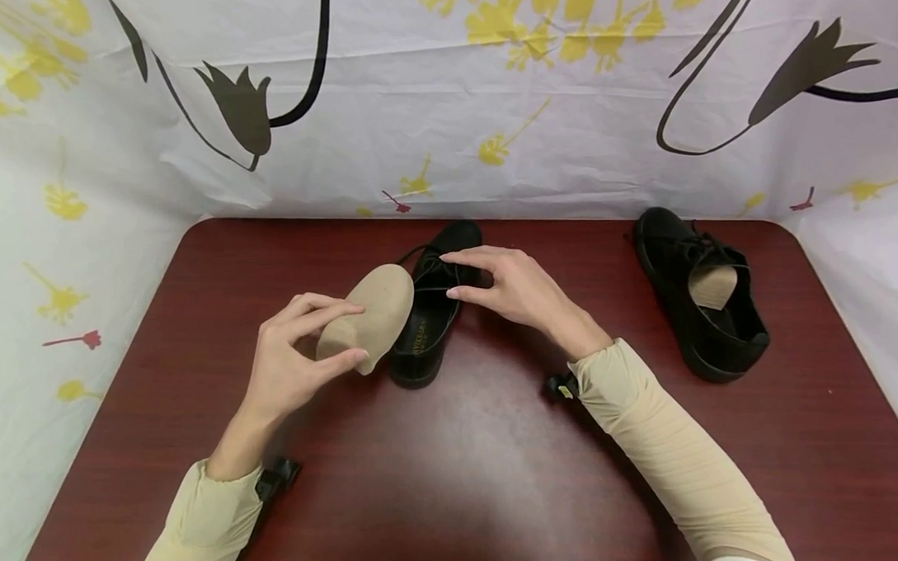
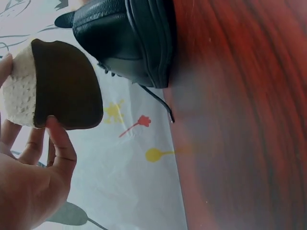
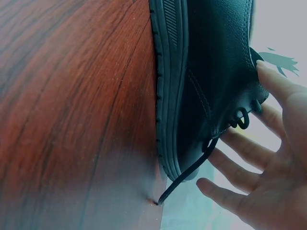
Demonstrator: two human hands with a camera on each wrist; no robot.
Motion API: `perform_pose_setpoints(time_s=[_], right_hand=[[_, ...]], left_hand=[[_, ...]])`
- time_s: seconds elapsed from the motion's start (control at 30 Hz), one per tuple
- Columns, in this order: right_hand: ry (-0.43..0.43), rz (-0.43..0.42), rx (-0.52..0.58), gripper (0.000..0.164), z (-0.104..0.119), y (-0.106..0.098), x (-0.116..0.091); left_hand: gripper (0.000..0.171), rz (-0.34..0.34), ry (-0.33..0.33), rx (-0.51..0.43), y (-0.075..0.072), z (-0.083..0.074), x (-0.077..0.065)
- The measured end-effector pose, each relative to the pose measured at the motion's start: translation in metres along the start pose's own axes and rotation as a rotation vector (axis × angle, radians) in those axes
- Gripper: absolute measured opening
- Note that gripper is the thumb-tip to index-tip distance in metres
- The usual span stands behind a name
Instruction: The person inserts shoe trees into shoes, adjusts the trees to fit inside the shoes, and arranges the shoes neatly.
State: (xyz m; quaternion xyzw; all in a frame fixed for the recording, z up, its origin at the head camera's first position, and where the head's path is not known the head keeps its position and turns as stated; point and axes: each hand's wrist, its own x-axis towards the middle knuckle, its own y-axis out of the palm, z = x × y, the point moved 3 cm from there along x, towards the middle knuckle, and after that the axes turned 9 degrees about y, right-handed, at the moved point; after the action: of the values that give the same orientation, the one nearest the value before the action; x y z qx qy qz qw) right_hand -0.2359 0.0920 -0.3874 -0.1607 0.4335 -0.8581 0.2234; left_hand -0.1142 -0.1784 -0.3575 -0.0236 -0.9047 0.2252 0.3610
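Observation:
My left hand [image 1: 291,349] holds a beige moulded-pulp shoe insert [image 1: 381,307] between thumb and fingers, just left of a black lace-up shoe [image 1: 420,345]. In the left wrist view, the insert [image 2: 67,84] turns its dark, hollow side to the camera. The shoe stands upright, toe away from me, gold lettering on its insole. Over its laces lies my right hand [image 1: 519,287]. In the right wrist view, the thumb meets the upper's edge by the eyelets and the fingers [image 3: 240,148] reach across the laced part; some fingertips are hidden behind the shoe [image 3: 211,62].
A second black shoe [image 1: 668,276] stands at the right of the dark red table [image 1: 472,471], with a beige insert [image 1: 712,285] inside it. A white cloth [image 1: 439,140] with flower prints hangs behind the table and at its sides. Wrist-worn cameras [image 1: 277,477] sit at both cuffs.

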Motion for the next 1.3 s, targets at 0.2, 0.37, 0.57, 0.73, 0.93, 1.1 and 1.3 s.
perform_pose_setpoints(time_s=[0.2, 0.37, 0.57, 0.73, 0.93, 1.1, 1.3], right_hand=[[-0.009, -0.017, 0.012, 0.05, -0.001, 0.0, 0.001], [-0.014, -0.017, 0.011, 0.05, -0.002, 0.0, 0.001], [-0.02, -0.022, -0.001, 0.049, -0.001, 0.0, 0.002], [-0.029, -0.03, 0.0, 0.049, -0.002, 0.0, 0.003], [-0.036, -0.036, 0.002, 0.049, -0.002, 0.0, 0.003], [-0.036, -0.035, 0.005, 0.049, -0.003, 0.001, 0.003], [-0.042, -0.038, 0.014, 0.048, -0.003, 0.001, 0.002]], left_hand=[[0.039, -0.018, 0.049, -0.02, 0.003, -0.02, 0.007], [0.038, -0.017, 0.064, -0.028, 0.005, -0.022, 0.008], [0.036, 0.003, 0.061, -0.049, 0.004, -0.026, 0.008], [0.037, 0.02, 0.059, -0.054, 0.005, -0.03, 0.008], [0.038, 0.029, 0.058, -0.055, 0.006, -0.031, 0.006], [0.038, 0.041, 0.054, -0.076, 0.007, -0.032, 0.005], [0.038, 0.066, 0.053, -0.094, 0.011, -0.033, 0.006]])
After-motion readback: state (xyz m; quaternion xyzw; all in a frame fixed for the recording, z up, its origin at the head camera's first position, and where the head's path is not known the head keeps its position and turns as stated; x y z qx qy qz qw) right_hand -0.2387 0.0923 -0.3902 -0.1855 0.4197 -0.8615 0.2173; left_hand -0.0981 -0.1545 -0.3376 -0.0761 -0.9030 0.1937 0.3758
